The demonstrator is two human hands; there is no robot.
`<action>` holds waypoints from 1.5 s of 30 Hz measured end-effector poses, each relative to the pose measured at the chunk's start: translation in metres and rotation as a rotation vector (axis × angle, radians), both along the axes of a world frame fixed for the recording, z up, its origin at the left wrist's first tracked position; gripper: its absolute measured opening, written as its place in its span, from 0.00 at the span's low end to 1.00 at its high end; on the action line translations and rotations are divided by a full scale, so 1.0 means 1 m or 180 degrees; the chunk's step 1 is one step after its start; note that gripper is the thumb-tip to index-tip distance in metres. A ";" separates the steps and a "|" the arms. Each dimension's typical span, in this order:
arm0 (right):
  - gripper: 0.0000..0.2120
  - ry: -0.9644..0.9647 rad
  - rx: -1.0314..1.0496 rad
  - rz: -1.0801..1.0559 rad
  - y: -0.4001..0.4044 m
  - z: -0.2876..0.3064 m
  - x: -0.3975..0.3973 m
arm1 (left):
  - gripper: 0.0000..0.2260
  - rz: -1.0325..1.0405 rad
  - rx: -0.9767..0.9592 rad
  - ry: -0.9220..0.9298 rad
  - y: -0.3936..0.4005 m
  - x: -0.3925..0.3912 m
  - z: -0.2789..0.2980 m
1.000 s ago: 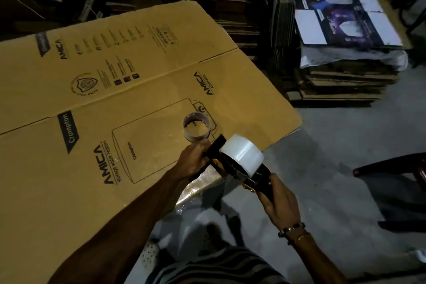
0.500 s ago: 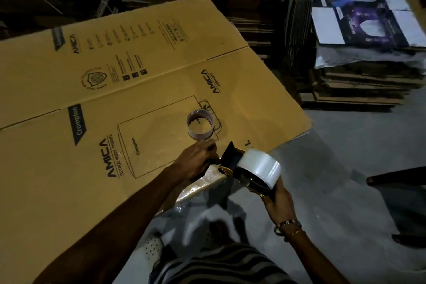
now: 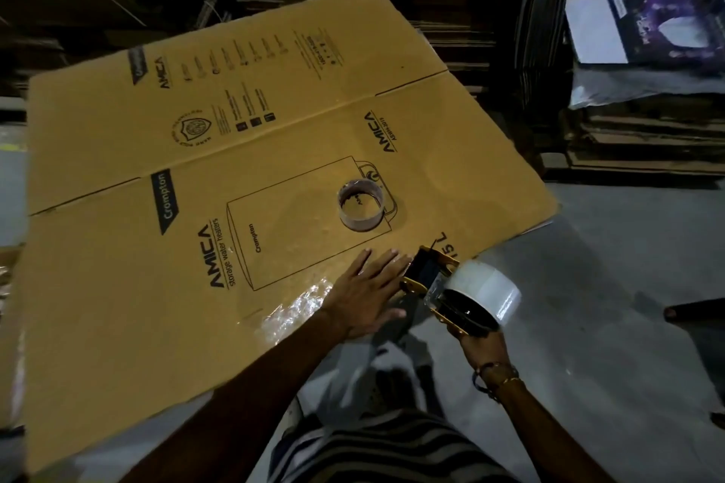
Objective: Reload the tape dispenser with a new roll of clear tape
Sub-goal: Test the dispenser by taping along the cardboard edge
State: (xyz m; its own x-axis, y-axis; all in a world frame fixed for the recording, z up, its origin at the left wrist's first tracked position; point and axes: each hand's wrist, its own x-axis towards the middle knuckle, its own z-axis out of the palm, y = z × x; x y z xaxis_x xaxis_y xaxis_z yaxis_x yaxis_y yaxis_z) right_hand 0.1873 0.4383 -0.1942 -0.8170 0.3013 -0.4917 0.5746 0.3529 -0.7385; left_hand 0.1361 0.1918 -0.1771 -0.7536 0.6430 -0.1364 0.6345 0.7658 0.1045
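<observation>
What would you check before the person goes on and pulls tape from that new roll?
1. New roll seated on the dispenser: ok.
2. Right hand grips the dispenser handle: ok.
3. Left hand free, fingers flat on the cardboard sheet: ok.
4. Tape end threaded to the blade: cannot tell.
5. Old empty core out of the way, standing on the sheet: ok.

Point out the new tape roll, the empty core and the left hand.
new tape roll (image 3: 488, 288): head view, on its clear outer face.
empty core (image 3: 361, 222): head view, on its near wall.
left hand (image 3: 367, 296): head view, on its back.
</observation>
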 end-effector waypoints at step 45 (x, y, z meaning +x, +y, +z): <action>0.19 -0.0104 0.1204 0.0704 0.046 0.030 0.043 | 0.45 0.0488 -0.0440 -0.0192 0.019 0.005 0.011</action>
State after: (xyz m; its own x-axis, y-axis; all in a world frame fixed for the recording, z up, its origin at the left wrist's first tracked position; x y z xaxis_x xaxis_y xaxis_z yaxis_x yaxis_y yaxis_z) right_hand 0.2305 0.4846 -0.1644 -0.8679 0.2848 -0.4070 0.4757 0.7122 -0.5162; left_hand 0.1412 0.2112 -0.1657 -0.8290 0.4935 -0.2632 0.5052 0.8626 0.0260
